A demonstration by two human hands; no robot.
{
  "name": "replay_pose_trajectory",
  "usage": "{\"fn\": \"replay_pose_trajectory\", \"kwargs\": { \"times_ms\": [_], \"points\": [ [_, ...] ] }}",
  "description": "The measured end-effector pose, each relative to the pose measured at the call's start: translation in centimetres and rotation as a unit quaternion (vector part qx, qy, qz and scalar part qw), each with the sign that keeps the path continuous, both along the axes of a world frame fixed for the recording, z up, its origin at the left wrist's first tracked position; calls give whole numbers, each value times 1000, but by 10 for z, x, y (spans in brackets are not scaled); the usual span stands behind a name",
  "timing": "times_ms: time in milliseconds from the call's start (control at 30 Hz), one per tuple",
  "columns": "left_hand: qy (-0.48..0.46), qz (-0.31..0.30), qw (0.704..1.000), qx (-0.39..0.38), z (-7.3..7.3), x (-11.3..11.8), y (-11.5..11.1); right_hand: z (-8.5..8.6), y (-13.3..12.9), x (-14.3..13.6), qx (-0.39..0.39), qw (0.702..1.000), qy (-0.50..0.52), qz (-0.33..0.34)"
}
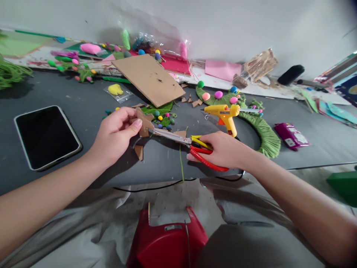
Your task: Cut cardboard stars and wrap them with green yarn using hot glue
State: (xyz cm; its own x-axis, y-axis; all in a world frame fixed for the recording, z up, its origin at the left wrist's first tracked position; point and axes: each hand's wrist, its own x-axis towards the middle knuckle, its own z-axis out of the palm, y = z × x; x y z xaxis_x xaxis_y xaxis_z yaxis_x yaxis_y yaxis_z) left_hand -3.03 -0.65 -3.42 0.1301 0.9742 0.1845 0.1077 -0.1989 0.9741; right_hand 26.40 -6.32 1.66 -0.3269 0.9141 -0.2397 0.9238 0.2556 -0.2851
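My left hand pinches a small brown cardboard piece cut with pointed arms, like part of a star. In my right hand are scissors with one yellow and one red handle loop. Their blade tips meet the lower right edge of the cardboard; whether they bite into it I cannot tell. Under the cardboard lies a loose cardboard scrap. Just beyond my right hand sits a yellow glue gun, beside a green yarn-wrapped ring set with coloured pompoms.
A tablet lies at left. Behind the hands are a cardboard sheet, a bagged yellow lump and green leaf shapes with pompoms. A purple packet is at right. A black cable runs along the front edge above a red stool.
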Motion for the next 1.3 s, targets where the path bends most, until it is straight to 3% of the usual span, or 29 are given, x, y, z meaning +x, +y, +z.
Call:
{"fn": "replay_pose_trajectory", "kwargs": {
  "times_ms": [667,1300],
  "points": [
    [82,-10,997,8,10,2,-5,-1,0,1,7,1000,14,-1],
    [102,4,995,-7,9,3,-5,-2,2,-1,7,1000,15,-12]
  ]
}}
